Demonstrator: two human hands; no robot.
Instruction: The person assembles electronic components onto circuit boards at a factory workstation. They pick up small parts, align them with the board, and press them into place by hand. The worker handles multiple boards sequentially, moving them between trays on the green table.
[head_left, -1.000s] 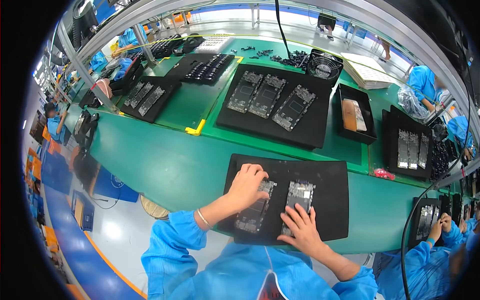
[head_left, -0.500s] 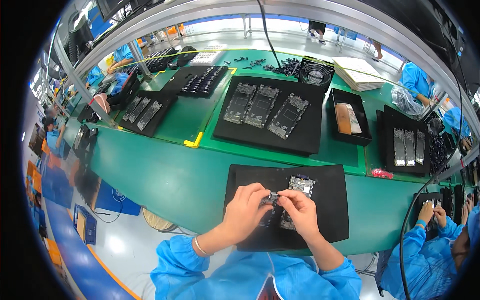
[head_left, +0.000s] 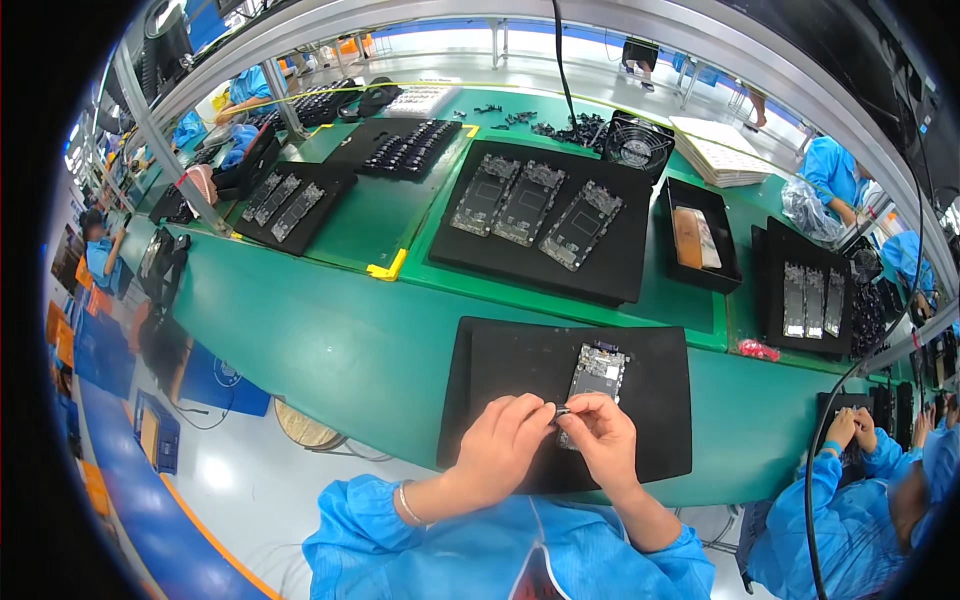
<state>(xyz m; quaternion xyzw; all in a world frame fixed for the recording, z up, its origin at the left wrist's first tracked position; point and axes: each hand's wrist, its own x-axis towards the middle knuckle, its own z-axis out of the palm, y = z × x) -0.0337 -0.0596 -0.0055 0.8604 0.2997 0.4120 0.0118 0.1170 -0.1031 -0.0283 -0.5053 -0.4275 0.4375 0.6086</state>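
Both hands (head_left: 555,440) pinching small, indistinct part (head_left: 562,411)

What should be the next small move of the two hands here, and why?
Probably lower the small part onto the metal frame lying on the black mat. The left hand and right hand pinch the part together just above the frame's near end; it is not seated yet.
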